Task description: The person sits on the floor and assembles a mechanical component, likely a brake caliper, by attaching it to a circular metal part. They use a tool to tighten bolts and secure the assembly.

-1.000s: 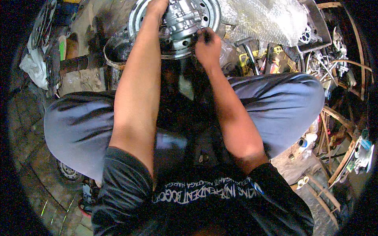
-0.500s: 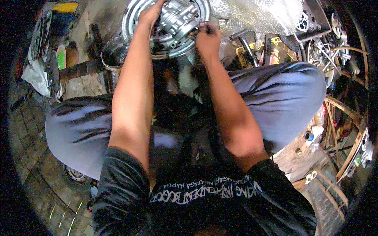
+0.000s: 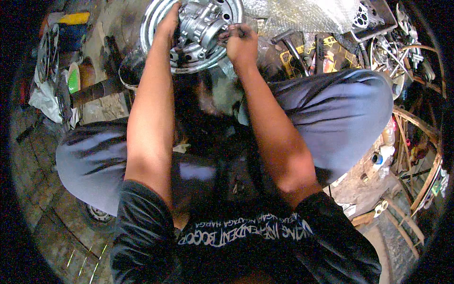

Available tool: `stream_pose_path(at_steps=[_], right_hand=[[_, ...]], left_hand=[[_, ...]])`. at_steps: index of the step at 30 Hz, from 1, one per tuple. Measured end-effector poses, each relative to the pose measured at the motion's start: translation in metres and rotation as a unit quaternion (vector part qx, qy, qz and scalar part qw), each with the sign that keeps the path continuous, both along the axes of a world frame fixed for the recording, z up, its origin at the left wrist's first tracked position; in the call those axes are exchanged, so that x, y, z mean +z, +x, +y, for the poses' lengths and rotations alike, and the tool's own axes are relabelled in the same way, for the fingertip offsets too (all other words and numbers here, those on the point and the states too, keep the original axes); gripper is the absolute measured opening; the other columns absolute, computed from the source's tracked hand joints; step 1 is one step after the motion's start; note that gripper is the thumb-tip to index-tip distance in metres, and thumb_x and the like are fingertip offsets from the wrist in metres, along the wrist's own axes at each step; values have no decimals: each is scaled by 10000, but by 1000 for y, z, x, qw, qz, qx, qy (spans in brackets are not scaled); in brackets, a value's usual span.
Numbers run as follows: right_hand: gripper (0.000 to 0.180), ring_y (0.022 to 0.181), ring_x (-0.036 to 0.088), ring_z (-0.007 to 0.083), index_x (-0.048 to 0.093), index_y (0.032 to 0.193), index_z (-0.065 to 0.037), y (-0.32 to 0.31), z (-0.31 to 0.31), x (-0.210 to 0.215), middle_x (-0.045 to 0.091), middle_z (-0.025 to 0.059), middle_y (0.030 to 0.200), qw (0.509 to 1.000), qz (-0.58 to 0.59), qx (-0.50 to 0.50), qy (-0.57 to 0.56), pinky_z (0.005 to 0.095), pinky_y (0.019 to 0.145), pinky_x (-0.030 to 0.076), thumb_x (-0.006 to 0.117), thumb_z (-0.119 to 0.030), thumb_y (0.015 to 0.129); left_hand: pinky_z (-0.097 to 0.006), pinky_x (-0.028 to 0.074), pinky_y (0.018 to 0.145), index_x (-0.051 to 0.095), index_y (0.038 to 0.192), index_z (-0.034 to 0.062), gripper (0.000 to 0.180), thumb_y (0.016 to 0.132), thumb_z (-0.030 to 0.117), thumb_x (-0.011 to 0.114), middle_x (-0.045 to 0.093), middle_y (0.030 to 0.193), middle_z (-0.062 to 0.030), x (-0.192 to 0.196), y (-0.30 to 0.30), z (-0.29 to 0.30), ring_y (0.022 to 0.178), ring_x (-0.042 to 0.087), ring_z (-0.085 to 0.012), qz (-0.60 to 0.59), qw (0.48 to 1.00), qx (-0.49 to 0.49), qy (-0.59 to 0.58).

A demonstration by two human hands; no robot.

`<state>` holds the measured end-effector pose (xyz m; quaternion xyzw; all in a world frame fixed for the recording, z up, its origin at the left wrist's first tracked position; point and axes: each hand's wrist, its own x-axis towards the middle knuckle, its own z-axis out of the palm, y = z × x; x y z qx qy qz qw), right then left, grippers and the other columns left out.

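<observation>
A shiny cylindrical metal part with stepped rings [image 3: 198,29] lies tilted over a steel wheel rim [image 3: 193,65] at the top of the view. My left hand [image 3: 168,26] is closed against the part's left side, its fingers partly hidden behind it. My right hand [image 3: 242,46] is closed at the part's right end, fingers bent and darkened with grime. Whatever those fingertips pinch is too small and dark to make out.
Right of the rim lie a hammer [image 3: 294,53], a yellow-and-black object [image 3: 333,59] and clear bubble wrap [image 3: 307,16]. A grey tray [image 3: 392,23] holds metal castings. Several loose metal parts [image 3: 390,61] are heaped beyond my right knee. A dark round container [image 3: 126,71] stands left of my left forearm.
The wheel rim, the metal part and both hands now appear slightly further left in view. The metal part sits at a somewhat different tilt, and my right hand stays at its right end.
</observation>
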<state>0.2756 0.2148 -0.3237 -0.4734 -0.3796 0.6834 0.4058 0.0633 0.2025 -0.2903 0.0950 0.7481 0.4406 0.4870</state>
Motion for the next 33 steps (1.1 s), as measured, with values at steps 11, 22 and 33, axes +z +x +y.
stream_pose_path(at_steps=[11, 22, 33], right_hand=[[207, 786, 714, 238, 658, 1081, 19, -10, 0, -13, 739, 158, 870, 996, -78, 21, 28, 383, 724, 552, 616, -31, 884], [177, 691, 691, 228, 588, 1119, 45, -12, -3, 21, 683, 131, 789, 992, 44, -43, -108, 355, 678, 565, 591, -41, 965], [137, 665, 684, 247, 655, 942, 15, -2, 11, 15, 698, 124, 742, 993, -17, -94, -73, 381, 644, 546, 570, -89, 968]], left_hand=[[-424, 431, 1054, 463, 1392, -181, 1087, 834, 744, 580, 528, 1420, -300, -20, -16, -20, 1265, 560, -371, 145, 980, 95, -94], [-436, 466, 1004, 685, 1090, -149, 803, 894, 627, 621, 672, 1144, -346, 6, 14, -48, 1112, 654, -432, 383, 912, 97, -113], [-548, 284, 1174, 151, 1569, 47, 1299, 641, 554, 907, 208, 1491, -386, 12, 85, -64, 1407, 258, -514, 524, 839, -144, 2]])
